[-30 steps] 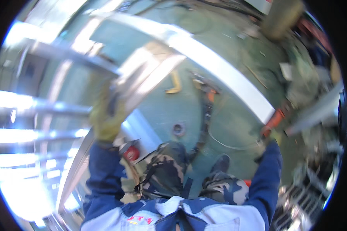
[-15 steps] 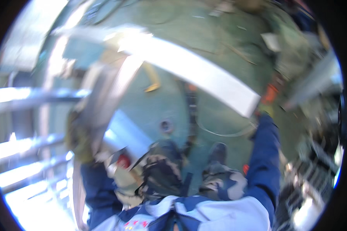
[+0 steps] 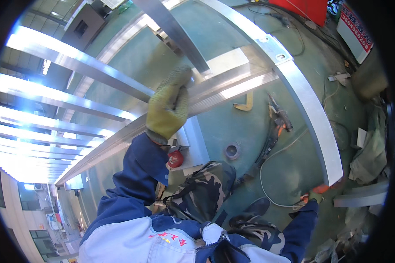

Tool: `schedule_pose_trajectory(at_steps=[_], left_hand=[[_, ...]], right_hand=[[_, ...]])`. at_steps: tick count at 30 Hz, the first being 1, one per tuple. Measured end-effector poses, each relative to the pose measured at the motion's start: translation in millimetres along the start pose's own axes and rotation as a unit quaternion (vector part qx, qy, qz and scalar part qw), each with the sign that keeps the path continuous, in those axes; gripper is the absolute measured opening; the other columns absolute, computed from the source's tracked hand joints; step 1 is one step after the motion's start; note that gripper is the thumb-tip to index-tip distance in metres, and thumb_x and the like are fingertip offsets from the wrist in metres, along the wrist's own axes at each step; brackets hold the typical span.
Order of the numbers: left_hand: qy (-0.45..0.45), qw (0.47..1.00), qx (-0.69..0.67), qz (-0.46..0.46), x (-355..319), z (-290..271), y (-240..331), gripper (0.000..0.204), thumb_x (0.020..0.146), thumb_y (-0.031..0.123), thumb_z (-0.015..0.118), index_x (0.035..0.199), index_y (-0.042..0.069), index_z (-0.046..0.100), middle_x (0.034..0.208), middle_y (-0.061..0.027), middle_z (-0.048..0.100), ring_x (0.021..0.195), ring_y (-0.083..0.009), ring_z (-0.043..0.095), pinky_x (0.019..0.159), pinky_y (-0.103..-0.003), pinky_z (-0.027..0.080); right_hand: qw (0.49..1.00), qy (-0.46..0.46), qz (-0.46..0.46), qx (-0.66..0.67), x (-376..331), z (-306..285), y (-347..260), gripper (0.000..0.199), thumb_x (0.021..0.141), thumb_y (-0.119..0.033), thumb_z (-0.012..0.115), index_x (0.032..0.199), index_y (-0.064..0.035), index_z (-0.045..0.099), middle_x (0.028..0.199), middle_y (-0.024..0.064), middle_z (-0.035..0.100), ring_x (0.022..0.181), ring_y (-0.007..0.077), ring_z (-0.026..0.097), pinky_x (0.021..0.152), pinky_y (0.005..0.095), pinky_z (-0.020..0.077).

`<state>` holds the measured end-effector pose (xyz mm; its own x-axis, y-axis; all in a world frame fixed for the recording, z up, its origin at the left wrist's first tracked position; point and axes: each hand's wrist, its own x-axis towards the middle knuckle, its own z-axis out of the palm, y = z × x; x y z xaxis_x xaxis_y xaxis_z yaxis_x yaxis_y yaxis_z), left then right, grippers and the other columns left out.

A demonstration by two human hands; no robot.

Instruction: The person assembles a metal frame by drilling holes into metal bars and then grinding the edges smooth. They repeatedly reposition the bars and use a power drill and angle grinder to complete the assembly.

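My left hand (image 3: pixel 167 105), in a yellow-green glove, is over the ribbed metal rail (image 3: pixel 232 90) of a slatted metal frame. Its fingers stretch toward the far right, somewhat blurred, with the thumb apart; nothing shows in its grasp. Down at the lower right, my gloved right hand (image 3: pixel 315 197) is closed on an orange tool (image 3: pixel 321 189), mostly hidden by the hand. That tool is at the near end of a curved silver metal bar (image 3: pixel 314 118); whether they touch I cannot tell. A slotted plate (image 3: pixel 274 50) sits on the bar.
Long metal slats (image 3: pixel 74 59) fill the left side. On the green floor lie a black and orange torch (image 3: pixel 274 136) with its hose, a yellow angle piece (image 3: pixel 245 103), a roll of tape (image 3: pixel 232 151) and a thin pale cable (image 3: pixel 262 175). A red round object (image 3: pixel 175 159) is near my knee.
The view has swung round and sharpened. My left hand has moved farther forward along the rail. My right hand keeps the orange tool by the curved bar's end.
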<state>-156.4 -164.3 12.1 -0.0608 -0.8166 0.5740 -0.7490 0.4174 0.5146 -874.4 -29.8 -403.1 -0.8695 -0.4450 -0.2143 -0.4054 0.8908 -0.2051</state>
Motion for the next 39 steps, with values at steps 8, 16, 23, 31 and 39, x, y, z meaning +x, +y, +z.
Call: schedule_pose_trajectory(at_steps=[8, 16, 23, 31, 39], left_hand=[[-0.023, 0.992, -0.088, -0.092, -28, -1, -15, 0.044, 0.110, 0.010, 0.052, 0.151, -0.005, 0.055, 0.132, -0.0157, 0.071, 0.126, -0.0244, 0.064, 0.114, -0.039, 0.046], [-0.028, 0.992, -0.114, -0.055, -26, -7, -22, 0.041, 0.108, 0.001, 0.046, 0.146, -0.005, 0.059, 0.141, -0.0160, 0.067, 0.133, -0.0250, 0.061, 0.119, -0.040, 0.041], [-0.009, 0.993, -0.101, -0.065, -20, -6, -8, 0.037, 0.105, -0.002, 0.055, 0.140, -0.005, 0.065, 0.136, -0.0163, 0.071, 0.130, -0.0263, 0.064, 0.116, -0.038, 0.045], [0.000, 0.971, -0.219, -0.095, -31, -17, 17, 0.034, 0.105, 0.000, 0.056, 0.137, 0.001, 0.068, 0.118, -0.0092, 0.076, 0.109, -0.0153, 0.070, 0.095, -0.027, 0.052], [-0.192, 0.908, -0.371, 0.012, -80, 8, 58, 0.039, 0.098, 0.012, 0.073, 0.135, 0.002, 0.066, 0.138, -0.0172, 0.069, 0.133, -0.0331, 0.064, 0.113, -0.044, 0.047]], right_hand=[[0.999, 0.031, 0.005, -0.024, -33, 0, -37, 0.063, 0.077, -0.045, 0.079, 0.119, 0.0015, 0.073, 0.124, 0.0287, 0.073, 0.121, 0.0423, 0.070, 0.101, 0.0490, 0.0557], [0.998, -0.022, 0.037, 0.050, -56, 8, -35, 0.074, 0.073, -0.045, 0.087, 0.130, 0.0001, 0.069, 0.122, 0.0236, 0.074, 0.115, 0.0358, 0.071, 0.099, 0.0452, 0.0547], [0.835, -0.154, 0.100, 0.519, -88, 16, 9, 0.061, 0.079, -0.031, 0.088, 0.130, -0.0020, 0.069, 0.110, 0.0070, 0.071, 0.095, 0.0195, 0.067, 0.087, 0.0363, 0.0553], [0.755, -0.166, -0.080, 0.629, -207, -121, -9, 0.056, 0.094, -0.022, 0.083, 0.142, -0.0048, 0.059, 0.124, 0.0067, 0.068, 0.110, 0.0210, 0.068, 0.095, 0.0372, 0.0568], [0.732, -0.187, -0.333, 0.565, -314, -302, -69, 0.063, 0.093, -0.023, 0.083, 0.146, -0.0040, 0.055, 0.130, 0.0077, 0.067, 0.115, 0.0237, 0.067, 0.100, 0.0413, 0.0557]])
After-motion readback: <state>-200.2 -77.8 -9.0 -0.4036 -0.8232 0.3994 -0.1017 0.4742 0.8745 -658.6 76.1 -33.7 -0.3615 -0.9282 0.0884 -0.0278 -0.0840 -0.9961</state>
